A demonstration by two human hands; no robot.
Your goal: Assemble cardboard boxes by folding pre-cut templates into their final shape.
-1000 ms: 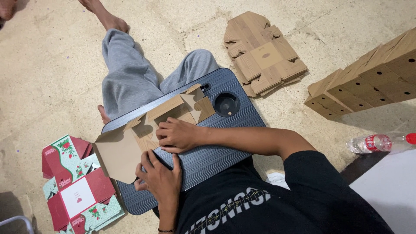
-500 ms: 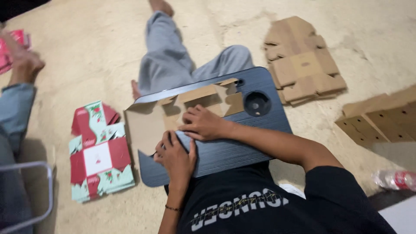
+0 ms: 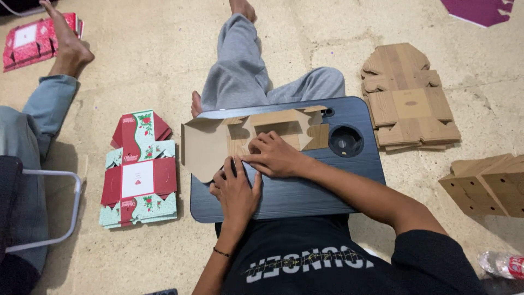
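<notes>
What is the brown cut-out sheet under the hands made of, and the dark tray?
The flat brown die-cut sheet looks like matte cardboard: plain brown face, creased flaps. The dark rectangular lap tray looks like wood-grain laminate or plastic; fine lines show, but which one is unclear.

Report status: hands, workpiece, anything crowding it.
Left hand and right hand both flat on brown cardboard blank. Blank lies on dark lap tray. Nothing crowding.

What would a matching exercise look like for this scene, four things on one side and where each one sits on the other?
Things:
1. brown cardboard cutout
2. red and green printed stack
3. wood-pattern flat stack
4. plastic bottle

Places:
A. bottom right corner, on the floor
B. on the dark lap tray, under both hands
C. floor, left of the tray
D. floor, right of the tray

Pairs: 1-B, 2-C, 3-D, 4-A
</notes>
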